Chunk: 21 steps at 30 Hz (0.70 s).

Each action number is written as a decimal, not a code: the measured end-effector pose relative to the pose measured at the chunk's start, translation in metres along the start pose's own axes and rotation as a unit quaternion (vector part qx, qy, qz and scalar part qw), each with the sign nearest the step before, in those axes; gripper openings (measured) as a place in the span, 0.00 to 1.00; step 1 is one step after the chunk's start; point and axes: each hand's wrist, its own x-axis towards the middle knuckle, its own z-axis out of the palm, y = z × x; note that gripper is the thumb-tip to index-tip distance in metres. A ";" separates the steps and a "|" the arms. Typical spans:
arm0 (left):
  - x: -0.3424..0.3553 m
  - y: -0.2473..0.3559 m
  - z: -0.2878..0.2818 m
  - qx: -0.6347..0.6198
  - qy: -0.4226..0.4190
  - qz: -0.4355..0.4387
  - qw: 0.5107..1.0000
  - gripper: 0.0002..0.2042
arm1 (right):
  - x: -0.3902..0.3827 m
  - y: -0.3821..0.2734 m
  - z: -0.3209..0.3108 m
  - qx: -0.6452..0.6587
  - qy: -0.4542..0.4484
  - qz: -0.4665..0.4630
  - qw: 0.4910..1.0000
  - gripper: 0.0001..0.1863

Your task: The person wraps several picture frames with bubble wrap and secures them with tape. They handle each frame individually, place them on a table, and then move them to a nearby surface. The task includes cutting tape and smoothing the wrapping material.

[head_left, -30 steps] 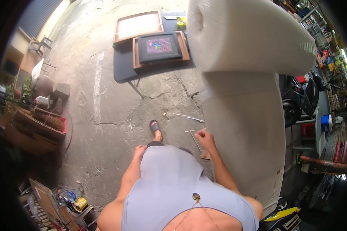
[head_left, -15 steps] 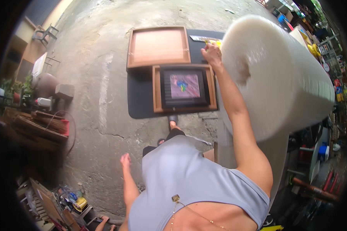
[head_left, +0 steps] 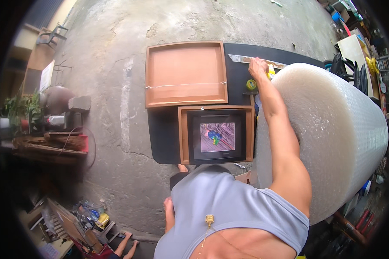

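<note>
My right hand [head_left: 258, 67] reaches to the far right of the black table [head_left: 162, 134], its fingers curled over the long metal straightedge [head_left: 240, 58]. Whatever those fingers grip is hidden by the hand. Beside it sits a yellow-and-white item [head_left: 271, 72]. Close by lie a round yellow-green object [head_left: 251, 84] and a hammer-like tool [head_left: 250, 93]. My left hand [head_left: 167, 204] hangs low by my torso, its fingers too unclear to read. Before me, a small picture in a black mat [head_left: 217, 137] lies inside a wooden frame [head_left: 183, 140]. Beyond rests a larger wooden frame, back up [head_left: 186, 64], with a cord across.
A huge roll of bubble wrap [head_left: 333, 142] stands close at my right, beside my arm. Concrete floor [head_left: 116, 103] spreads to the left. Stacked wood [head_left: 52, 144] and plants [head_left: 28, 103] line the left side. Another person's legs [head_left: 126, 246] show at lower left.
I have come closer to the table, and the frames sit lower in view. My right hand remains by the straightedge, now over it. My left hand has drawn in toward my torso.
</note>
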 end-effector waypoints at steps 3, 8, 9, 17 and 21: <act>0.004 0.085 -0.003 -0.013 -0.006 -0.068 0.998 0.08 | 0.016 0.010 -0.015 0.052 0.057 0.015 0.997 0.11; 0.022 0.193 0.001 -0.083 0.012 0.149 0.985 0.12 | 0.006 0.026 -0.062 0.130 0.186 0.083 0.970 0.13; 0.024 0.204 0.000 -0.103 0.011 0.211 0.972 0.12 | -0.007 0.025 -0.078 0.140 0.225 0.083 0.961 0.13; -0.123 0.373 -0.025 -0.015 0.044 0.640 0.767 0.31 | -0.269 -0.059 -0.176 0.414 0.285 -0.454 0.736 0.09; -0.221 0.418 -0.082 0.023 0.108 0.846 0.521 0.44 | -0.417 -0.117 -0.196 0.413 0.217 -0.692 0.551 0.07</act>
